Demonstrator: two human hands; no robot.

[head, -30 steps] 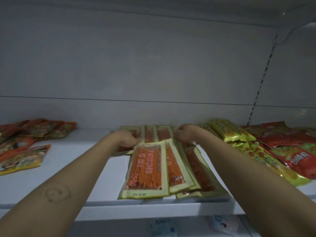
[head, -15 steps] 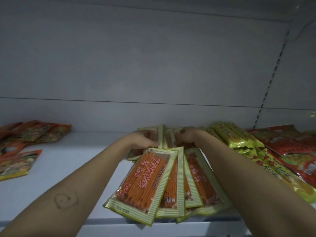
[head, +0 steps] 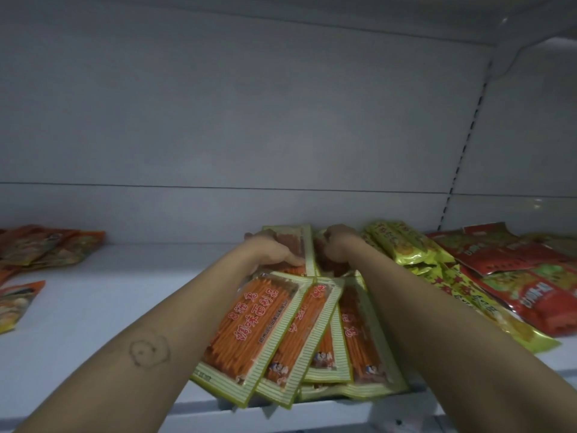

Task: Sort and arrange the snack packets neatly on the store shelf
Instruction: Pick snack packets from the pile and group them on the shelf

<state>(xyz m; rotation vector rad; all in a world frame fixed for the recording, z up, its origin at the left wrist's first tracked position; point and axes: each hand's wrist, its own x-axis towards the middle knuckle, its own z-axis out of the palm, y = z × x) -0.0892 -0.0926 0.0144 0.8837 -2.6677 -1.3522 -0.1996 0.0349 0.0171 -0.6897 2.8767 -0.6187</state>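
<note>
At the near edge of the white shelf (head: 93, 307) lies a fan of stick-snack packets (head: 249, 332), orange inside pale green striped borders. They overlap one another, and their near ends hang out past the shelf's front lip. Both bare forearms reach over this fan from the near left and near right, and the left forearm carries a drawn ring mark (head: 150, 350). Just beyond the fan, the left hand (head: 271, 251) has its grip clamped on a rear packet (head: 304, 245) of the same kind. The thumb lies on the packet's face and a fingertip hooks over its far left edge. Beside it the right hand (head: 340, 245) has curled fingers closed on a dark packet (head: 331, 265) that touches the rear one. To the right, yellow packets (head: 406, 245) are heaped against overlapping red packets (head: 515, 267). Well apart on the far left lie orange pouches (head: 46, 245), with one more (head: 15, 304) nearer the edge. Behind everything rises the grey back panel (head: 218, 120), with a slotted upright (head: 465, 145) at its right.
</note>
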